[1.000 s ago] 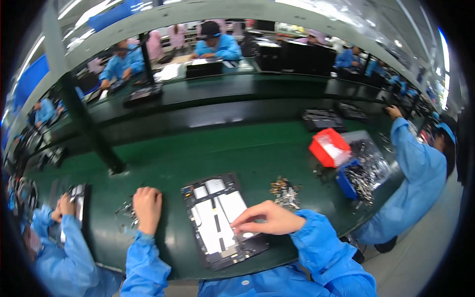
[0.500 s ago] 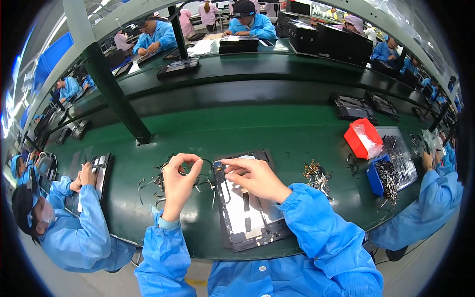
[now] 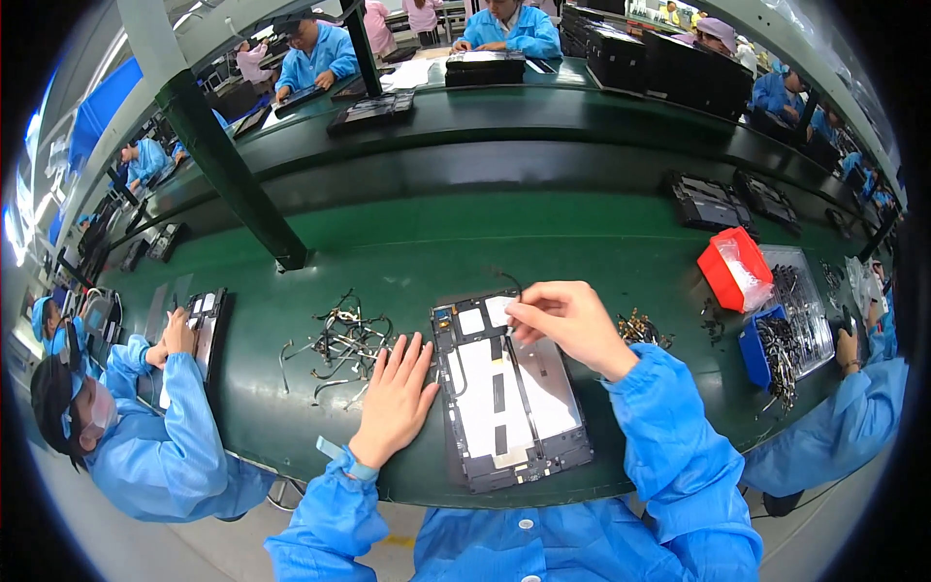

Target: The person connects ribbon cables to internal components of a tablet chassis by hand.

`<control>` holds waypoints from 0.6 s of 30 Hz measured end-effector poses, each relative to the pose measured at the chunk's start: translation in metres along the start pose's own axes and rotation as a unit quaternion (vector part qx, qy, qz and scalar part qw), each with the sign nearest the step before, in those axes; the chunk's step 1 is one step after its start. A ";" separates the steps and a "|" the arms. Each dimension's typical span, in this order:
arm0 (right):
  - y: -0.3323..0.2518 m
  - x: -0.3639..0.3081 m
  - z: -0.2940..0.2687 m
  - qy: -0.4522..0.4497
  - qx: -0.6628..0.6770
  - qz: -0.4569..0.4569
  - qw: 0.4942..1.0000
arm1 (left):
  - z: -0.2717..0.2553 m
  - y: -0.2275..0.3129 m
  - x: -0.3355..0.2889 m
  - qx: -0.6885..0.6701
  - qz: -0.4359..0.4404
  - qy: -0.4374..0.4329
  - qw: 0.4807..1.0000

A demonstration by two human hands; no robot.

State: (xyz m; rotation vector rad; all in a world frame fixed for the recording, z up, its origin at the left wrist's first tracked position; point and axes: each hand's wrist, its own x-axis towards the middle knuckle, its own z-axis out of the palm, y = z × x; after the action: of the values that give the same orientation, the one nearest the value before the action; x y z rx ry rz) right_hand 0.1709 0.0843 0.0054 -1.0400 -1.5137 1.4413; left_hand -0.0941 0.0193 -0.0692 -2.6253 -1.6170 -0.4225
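An opened tablet-like device, with a black frame and white and silver inner panels, lies flat on the green bench in front of me. My left hand rests palm down with fingers spread, beside the device's left edge. Over the device's upper right part, my right hand has thumb and forefinger pinched together. A thin black cable runs up from those fingertips; its lower part is hidden by them. Left of the device, close beyond my left fingertips, is a tangled heap of similar thin cables.
Small metallic parts lie heaped behind my right wrist. Farther right stand a red bin, a blue bin full of small parts and a clear tray. A green post rises at the left. Co-workers sit on both sides.
My left hand has come down from its raised pinch and now lies flat with fingers spread. The right hand has moved right, from the device's upper left corner to its upper right, with the cable.
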 end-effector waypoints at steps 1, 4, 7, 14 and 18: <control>-0.001 -0.007 -0.004 0.000 0.002 0.008 1.000 | 0.001 0.003 0.002 0.005 -0.012 0.008 1.000; -0.003 -0.027 -0.011 0.010 0.023 0.024 0.999 | 0.008 -0.013 0.011 0.045 -0.088 0.033 0.995; -0.005 -0.040 -0.016 0.006 0.047 0.041 0.998 | 0.004 -0.029 0.015 0.077 -0.114 0.085 0.987; -0.021 -0.067 -0.002 -0.002 0.114 0.054 0.992 | -0.064 0.082 0.009 -0.598 -0.175 -0.030 0.782; -0.015 -0.076 0.005 -0.014 0.099 0.077 0.992 | -0.060 0.115 0.017 -0.683 -0.160 -0.070 0.709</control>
State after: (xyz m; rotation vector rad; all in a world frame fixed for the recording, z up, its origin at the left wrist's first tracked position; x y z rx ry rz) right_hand 0.1929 0.0116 0.0198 -1.0372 -1.3025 1.6823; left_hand 0.0013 -0.0283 0.0056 -3.0706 -2.3654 -2.2656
